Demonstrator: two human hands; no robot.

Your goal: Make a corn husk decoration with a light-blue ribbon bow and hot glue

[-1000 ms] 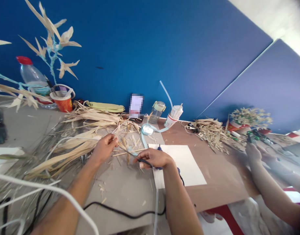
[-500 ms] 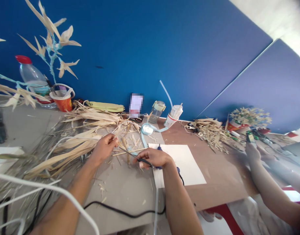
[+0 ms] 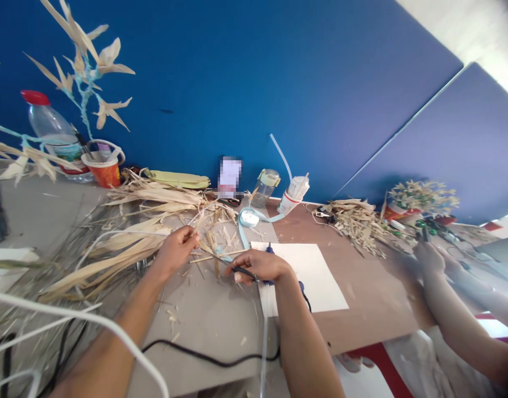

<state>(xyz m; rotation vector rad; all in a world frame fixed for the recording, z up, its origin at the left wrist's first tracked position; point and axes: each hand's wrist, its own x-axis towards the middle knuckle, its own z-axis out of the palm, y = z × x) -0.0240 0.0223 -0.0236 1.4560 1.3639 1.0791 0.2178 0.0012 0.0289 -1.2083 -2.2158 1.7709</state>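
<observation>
Over the middle of the table, my left hand [image 3: 177, 251] pinches a thin strip of dried corn husk [image 3: 199, 228] between thumb and fingertips. My right hand [image 3: 264, 266] is wrapped around dark-handled scissors [image 3: 244, 271], whose blades reach left toward the left fingertips. How far apart the blades are is hard to see. Behind and under the right hand, a blue glue gun [image 3: 270, 249] lies partly hidden on a white sheet [image 3: 315, 273]. A thin stick [image 3: 220, 257] and husk scraps lie near the blades.
Dried husks [image 3: 125, 237] are heaped at left, beside a red cup [image 3: 105, 172] and a bottle [image 3: 50, 130]. Behind stand a phone [image 3: 229, 177], a jar [image 3: 265, 188] and a paper cup [image 3: 290, 199]. A white cable [image 3: 113, 326] crosses the front left. At right, a co-worker's hand [image 3: 430, 257] is busy.
My hands keep nearly the same place and grip, with the scissor blades shifted slightly. The co-worker's hand at right has turned a little. The view has moved slightly.
</observation>
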